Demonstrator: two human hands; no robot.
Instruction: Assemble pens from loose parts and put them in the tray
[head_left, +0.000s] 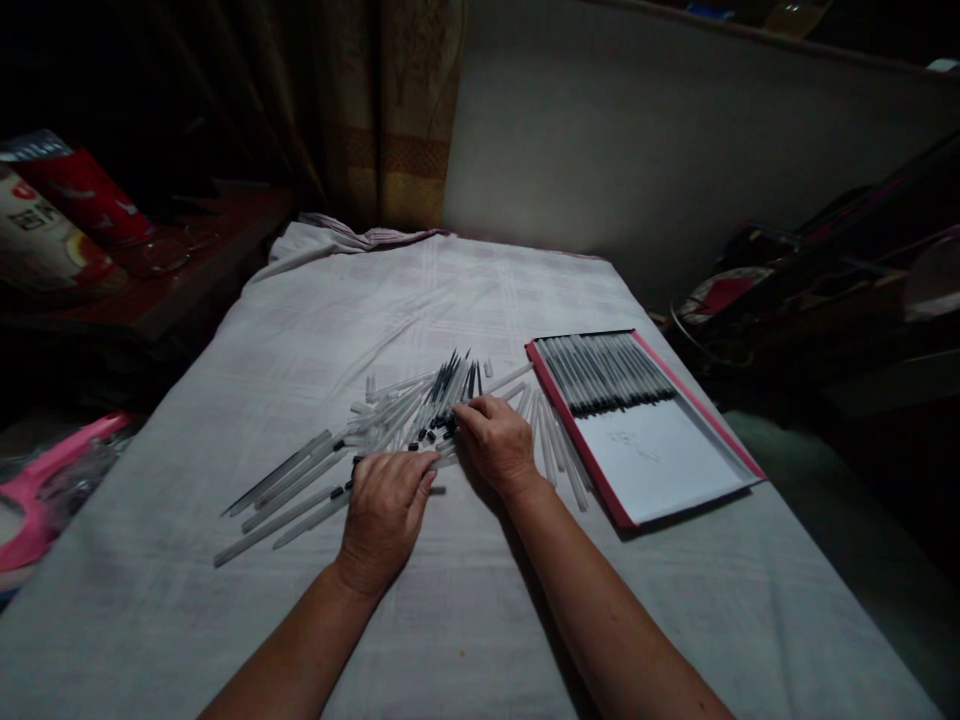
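Observation:
My left hand (388,495) is closed with its fingertips around what looks like a clear pen barrel (448,461), most of it hidden by the hand. Thumb and fingers of my right hand (498,440) are pinched together over small black pen caps (427,436); what they grip is too small to tell. Dark pointed pen refills (450,380) lie just beyond the hands. Clear empty barrels (390,412) are heaped behind my left hand, and more barrels (553,440) spread right of my right hand. Several pens (296,480) rest to the left.
On the right sits a shallow pink-edged box (697,478), a row of assembled pens (607,370) filling its far half. A pale checked cloth (480,610) covers the table. At left are a side table (202,265), a red packet (94,195) and a pink plastic object (45,490).

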